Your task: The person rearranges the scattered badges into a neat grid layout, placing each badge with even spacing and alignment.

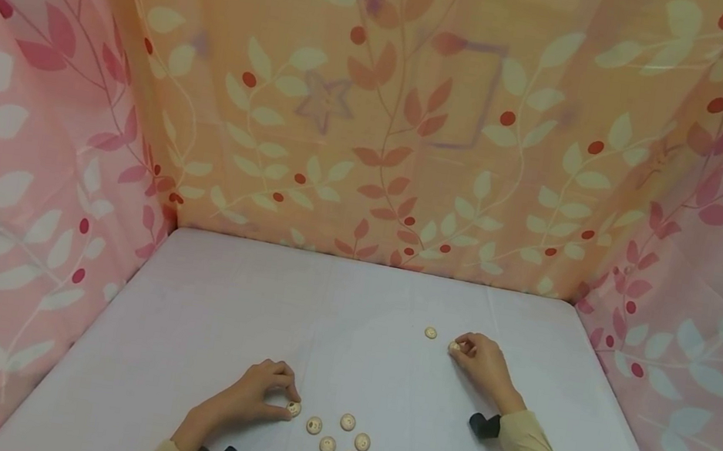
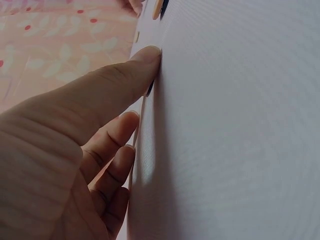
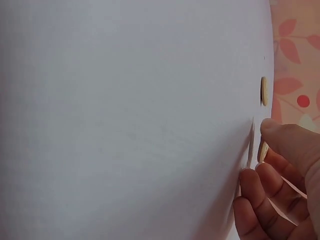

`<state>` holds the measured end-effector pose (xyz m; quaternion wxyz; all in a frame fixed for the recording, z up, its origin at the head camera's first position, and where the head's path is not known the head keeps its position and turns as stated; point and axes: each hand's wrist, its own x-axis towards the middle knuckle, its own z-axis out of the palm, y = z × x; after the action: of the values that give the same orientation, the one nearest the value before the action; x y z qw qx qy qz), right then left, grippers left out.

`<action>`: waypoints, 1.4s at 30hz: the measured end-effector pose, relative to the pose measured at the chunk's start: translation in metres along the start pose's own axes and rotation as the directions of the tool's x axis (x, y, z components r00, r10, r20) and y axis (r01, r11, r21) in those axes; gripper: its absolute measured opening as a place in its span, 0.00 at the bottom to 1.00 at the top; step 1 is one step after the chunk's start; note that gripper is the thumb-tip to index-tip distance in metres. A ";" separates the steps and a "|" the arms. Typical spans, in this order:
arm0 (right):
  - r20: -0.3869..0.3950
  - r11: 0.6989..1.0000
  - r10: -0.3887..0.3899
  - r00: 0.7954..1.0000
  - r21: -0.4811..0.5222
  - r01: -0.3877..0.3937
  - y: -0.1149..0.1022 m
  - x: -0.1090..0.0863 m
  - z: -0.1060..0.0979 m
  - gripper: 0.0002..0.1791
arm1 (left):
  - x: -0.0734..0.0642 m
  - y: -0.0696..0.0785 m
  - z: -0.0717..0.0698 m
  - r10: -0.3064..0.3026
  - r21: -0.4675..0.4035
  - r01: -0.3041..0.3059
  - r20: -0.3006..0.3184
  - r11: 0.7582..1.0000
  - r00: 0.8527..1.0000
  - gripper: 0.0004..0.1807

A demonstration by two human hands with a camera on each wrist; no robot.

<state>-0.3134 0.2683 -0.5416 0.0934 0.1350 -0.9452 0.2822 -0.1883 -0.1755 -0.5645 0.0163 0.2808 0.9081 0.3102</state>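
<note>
Left hand (image 1: 248,393), on the left-edge side of the white cloth-covered table (image 1: 196,302): thumb and forefinger pinch a round beige disc (image 1: 294,409). Just right, six matching loose discs (image 1: 327,446). Nearer the far edge, one lone disc (image 1: 431,333). Right hand (image 1: 484,365), towards the far right corner: fingertips clamped on another disc (image 1: 454,346).

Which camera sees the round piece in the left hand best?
Head view: it shows the round piece from above in the left hand. In the left wrist view, the thumb hides most or all of it; the right wrist view misses it.
</note>
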 end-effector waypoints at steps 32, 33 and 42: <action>0.021 0.986 0.137 0.990 -0.094 -0.134 0.010 0.017 -0.001 0.16 | -0.001 0.006 -0.005 -0.009 -0.023 0.009 0.015 1.000 1.000 0.08; 0.021 0.986 0.137 0.990 -0.094 -0.134 0.010 0.017 -0.001 0.16 | -0.001 0.006 -0.005 -0.009 -0.021 0.010 0.016 1.000 1.000 0.08; 0.015 0.985 0.145 0.989 -0.101 -0.143 0.012 0.017 0.001 0.18 | -0.001 0.003 -0.003 -0.011 -0.024 0.011 0.013 1.000 1.000 0.09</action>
<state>-0.3332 0.2740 -0.5439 0.0686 0.0646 -0.9664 0.2393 -0.1863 -0.1757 -0.5608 0.0271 0.2775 0.9057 0.3193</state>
